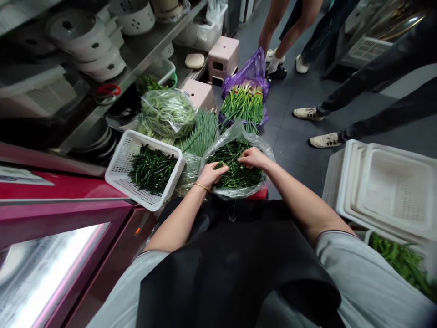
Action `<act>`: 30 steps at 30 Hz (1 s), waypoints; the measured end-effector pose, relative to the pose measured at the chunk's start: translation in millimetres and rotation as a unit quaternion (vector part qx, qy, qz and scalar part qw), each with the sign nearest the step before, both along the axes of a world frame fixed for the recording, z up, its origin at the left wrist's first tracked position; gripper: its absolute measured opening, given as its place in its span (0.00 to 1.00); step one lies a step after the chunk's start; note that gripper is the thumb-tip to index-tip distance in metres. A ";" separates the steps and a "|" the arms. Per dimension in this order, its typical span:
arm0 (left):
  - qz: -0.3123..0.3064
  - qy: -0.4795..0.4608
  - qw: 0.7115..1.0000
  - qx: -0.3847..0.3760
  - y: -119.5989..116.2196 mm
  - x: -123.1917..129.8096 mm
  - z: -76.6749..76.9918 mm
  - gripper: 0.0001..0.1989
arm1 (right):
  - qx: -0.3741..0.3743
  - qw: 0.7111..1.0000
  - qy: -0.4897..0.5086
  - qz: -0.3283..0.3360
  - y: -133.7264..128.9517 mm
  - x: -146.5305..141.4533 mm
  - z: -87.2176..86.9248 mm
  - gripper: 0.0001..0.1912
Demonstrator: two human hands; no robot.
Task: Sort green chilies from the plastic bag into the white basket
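Chilies (219, 165) are gripped in the left hand (209, 175) over the clear plastic bag (235, 193); just right of them, the right hand (253, 158) is curled, its grip unclear.

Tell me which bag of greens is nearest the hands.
The open clear bag of dark green stems, directly beneath the left hand and right hand. The purple bag and the clear bag of pale greens lie farther off.

Basket (118, 175) left of the bag (223, 193) of peppers (235, 171), stacked tubs (392, 187) far right.
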State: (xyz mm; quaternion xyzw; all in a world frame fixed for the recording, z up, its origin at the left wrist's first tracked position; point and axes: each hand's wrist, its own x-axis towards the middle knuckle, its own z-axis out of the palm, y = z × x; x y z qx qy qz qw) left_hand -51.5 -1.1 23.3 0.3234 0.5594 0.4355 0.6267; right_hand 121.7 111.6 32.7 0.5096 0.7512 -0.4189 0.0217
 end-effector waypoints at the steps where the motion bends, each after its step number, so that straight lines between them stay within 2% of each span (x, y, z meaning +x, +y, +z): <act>1: -0.009 0.030 0.999 0.011 3.5 8.7 -2.7 0.17 | -0.015 0.999 0.044 -0.020 -3.5 8.6 5.6 0.13; 3: -0.035 0.060 0.997 0.024 8.6 26.5 -8.2 0.16 | 0.022 0.996 0.078 -0.033 -15.6 16.6 12.3 0.13; 6: -0.044 0.017 0.998 -0.036 11.6 45.6 -16.3 0.14 | 0.191 0.981 0.001 0.018 -35.2 8.7 6.5 0.12; 7: -0.030 -0.003 0.997 -0.064 12.1 48.3 -19.0 0.14 | 0.234 0.971 -0.036 0.045 -38.8 3.6 1.7 0.13; 9: 0.031 -0.024 0.995 -0.097 13.9 47.8 -23.7 0.13 | 0.267 0.954 -0.104 0.083 -38.5 -5.3 -7.1 0.16; 12: 0.136 -0.032 0.985 -0.098 19.3 34.5 -23.3 0.13 | 0.256 0.948 -0.177 0.067 -23.3 -7.2 -5.1 0.18; 14: 0.155 -0.054 0.983 -0.078 21.6 20.8 -15.8 0.12 | 0.264 0.944 -0.193 0.042 -13.9 0.4 7.9 0.20; 16: 0.114 -0.096 0.988 -0.048 19.7 6.7 -4.6 0.15 | 0.269 0.942 -0.194 0.049 -14.1 10.6 22.6 0.19; 18: 0.045 -0.150 0.987 -0.021 13.5 -4.9 5.1 0.18 | 0.241 0.943 -0.212 0.088 -25.7 17.5 30.2 0.20; 20: -0.007 -0.198 0.980 -0.012 4.8 -10.8 9.4 0.17 | 0.188 0.940 -0.254 0.130 -43.6 19.1 26.2 0.22; 23: -0.026 -0.208 0.977 -0.046 -7.7 -6.3 5.5 0.15 | 0.151 0.933 -0.292 0.145 -64.0 17.6 8.7 0.19; 26: 0.005 -0.138 0.987 -0.080 -15.0 9.5 -0.2 0.18 | 0.159 0.957 -0.224 0.094 -66.8 18.5 2.6 0.16; 28: 0.026 -0.102 0.992 -0.069 -15.0 21.6 -1.2 0.21 | 0.150 0.976 -0.137 0.074 -64.5 17.5 8.0 0.18; 30: 0.029 -0.088 0.995 -0.044 -10.2 32.3 -1.1 0.23 | 0.161 0.981 -0.078 0.071 -64.2 11.3 14.9 0.18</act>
